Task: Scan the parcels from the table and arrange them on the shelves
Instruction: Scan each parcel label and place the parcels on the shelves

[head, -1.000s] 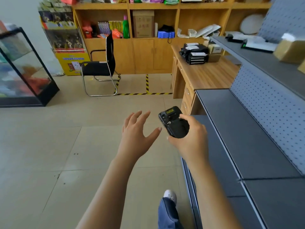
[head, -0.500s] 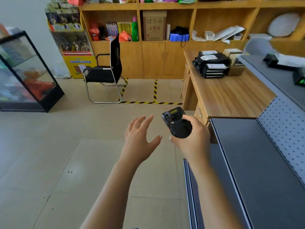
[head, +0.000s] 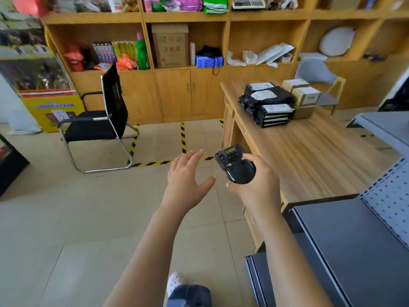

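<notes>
Over the pale tiled floor, just left of the table's near end, the person's right hand grips a black handheld scanner, forefinger curled over its top and thumb under its rounded near end. The casing is matte plastic with a small yellow-green label at the far end. The left hand hovers just beside it, fingers straight and spread, holding nothing.

To the right, the wooden table shows a smooth, grained top. The parcels lie at its far end: crinkled black plastic mailers with white labels, stacked flat, and just beside them on the right small brown cardboard boxes.

Nearer on the right stand grey metal shelves, flat and matte, backed by a perforated panel.

Along the far wall, the open cubbies of a wooden cabinet hold a tall cardboard carton, a green bottle, a blue box and white envelopes.

To the left, a black chair on a bent chrome frame stands by striped yellow-and-black floor tape.
</notes>
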`<state>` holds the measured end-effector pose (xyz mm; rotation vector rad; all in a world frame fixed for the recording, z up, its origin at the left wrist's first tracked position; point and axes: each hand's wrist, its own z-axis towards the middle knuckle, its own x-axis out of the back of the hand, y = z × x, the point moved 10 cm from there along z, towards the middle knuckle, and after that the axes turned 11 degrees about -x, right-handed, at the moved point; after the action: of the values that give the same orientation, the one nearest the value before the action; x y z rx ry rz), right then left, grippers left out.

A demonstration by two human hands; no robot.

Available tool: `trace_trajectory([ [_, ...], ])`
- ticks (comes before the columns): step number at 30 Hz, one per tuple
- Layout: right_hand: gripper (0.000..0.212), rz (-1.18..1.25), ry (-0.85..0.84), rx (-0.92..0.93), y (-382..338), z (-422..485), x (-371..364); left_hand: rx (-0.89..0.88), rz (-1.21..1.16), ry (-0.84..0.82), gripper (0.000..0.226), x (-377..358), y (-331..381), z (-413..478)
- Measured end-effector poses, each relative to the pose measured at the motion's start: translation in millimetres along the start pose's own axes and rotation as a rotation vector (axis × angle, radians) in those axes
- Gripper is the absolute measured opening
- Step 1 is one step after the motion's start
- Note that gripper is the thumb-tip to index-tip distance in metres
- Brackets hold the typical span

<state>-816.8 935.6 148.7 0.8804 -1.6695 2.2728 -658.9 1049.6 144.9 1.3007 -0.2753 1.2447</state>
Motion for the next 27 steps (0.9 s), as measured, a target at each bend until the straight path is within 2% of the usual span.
trace_trajectory([
  [5, 0.073, 0.059, 0.11, -0.093, -25, 91, -30, -0.134, -0.006, -0.049, 0.071, 11, -29, 123],
  [10, 0.073, 0.069, 0.157, -0.186, -26, 156, -47, -0.197, -0.035, -0.079, 0.071, 3, -49, 211],
  [18, 0.073, 0.076, 0.226, -0.247, -1, 271, -70, -0.263, -0.075, -0.163, 0.072, -60, -69, 325],
  [27, 0.075, 0.042, 0.276, -0.261, 42, 442, -67, -0.251, -0.09, -0.163, 0.07, -138, -70, 487],
])
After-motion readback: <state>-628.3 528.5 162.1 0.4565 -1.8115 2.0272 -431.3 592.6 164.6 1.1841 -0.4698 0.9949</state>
